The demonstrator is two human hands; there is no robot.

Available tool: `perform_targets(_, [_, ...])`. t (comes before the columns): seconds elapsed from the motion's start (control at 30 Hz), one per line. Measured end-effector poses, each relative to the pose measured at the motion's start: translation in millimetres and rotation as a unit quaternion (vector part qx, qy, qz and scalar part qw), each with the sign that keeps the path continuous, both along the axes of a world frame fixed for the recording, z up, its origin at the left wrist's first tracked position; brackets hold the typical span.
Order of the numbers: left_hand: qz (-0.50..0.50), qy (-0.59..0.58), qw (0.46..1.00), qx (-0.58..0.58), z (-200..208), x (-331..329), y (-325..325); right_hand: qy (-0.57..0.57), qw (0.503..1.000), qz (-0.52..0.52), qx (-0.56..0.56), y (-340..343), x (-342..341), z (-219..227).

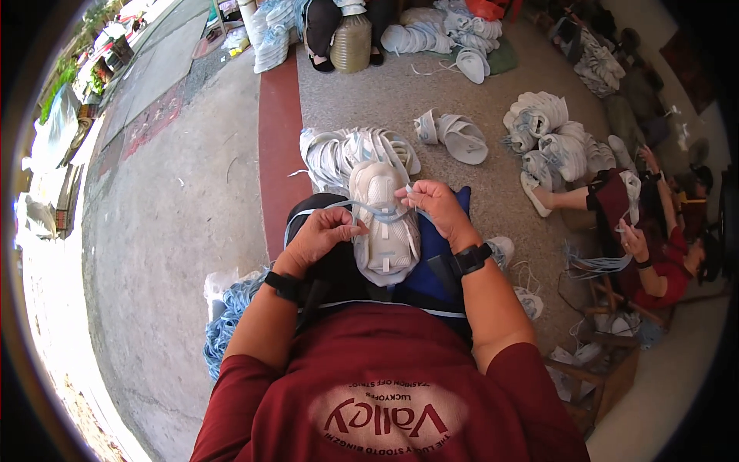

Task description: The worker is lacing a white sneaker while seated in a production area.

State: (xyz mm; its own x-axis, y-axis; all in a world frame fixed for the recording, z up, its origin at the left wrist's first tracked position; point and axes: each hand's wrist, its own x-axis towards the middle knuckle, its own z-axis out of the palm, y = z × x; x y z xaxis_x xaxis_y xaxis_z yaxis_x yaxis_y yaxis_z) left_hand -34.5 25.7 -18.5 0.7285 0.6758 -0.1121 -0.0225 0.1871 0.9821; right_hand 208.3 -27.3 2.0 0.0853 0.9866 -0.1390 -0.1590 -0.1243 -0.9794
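Note:
A white and beige shoe upper [377, 258] lies across my lap, its toe pointing away from me. A light blue shoelace [379, 212] runs over its tongue, with a loop hanging out on the left side. My left hand [322, 235] is closed in a pinch at the upper's left edge, on the lace. At the right edge, my right hand [437, 206] pinches with thumb and forefinger, and a small whitish end shows at its fingertips. The exact grip of the fingers is partly hidden.
Bundled white uppers [350, 150] lie just beyond my knees. Blue laces [235, 316] are heaped at my left. More uppers [558, 142] are piled at the right, near another person [654, 262] handling a shoe. A large ribbed container [352, 46] stands at the back before someone seated.

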Motion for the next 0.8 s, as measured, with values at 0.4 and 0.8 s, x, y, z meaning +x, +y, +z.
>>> perform_targets(0.4, [-0.027, 0.132, 0.923, 0.362, 5.8, 50.3, 2.4, -0.026, 0.995, -0.089, 0.037, -12.6, -15.0, -23.6])
perform_targets(0.8, [-0.015, 0.057, 0.97, 0.237, -13.0, 46.5, 4.9, -0.382, 0.909, -0.161, 0.051, -1.1, -17.7, -43.8])
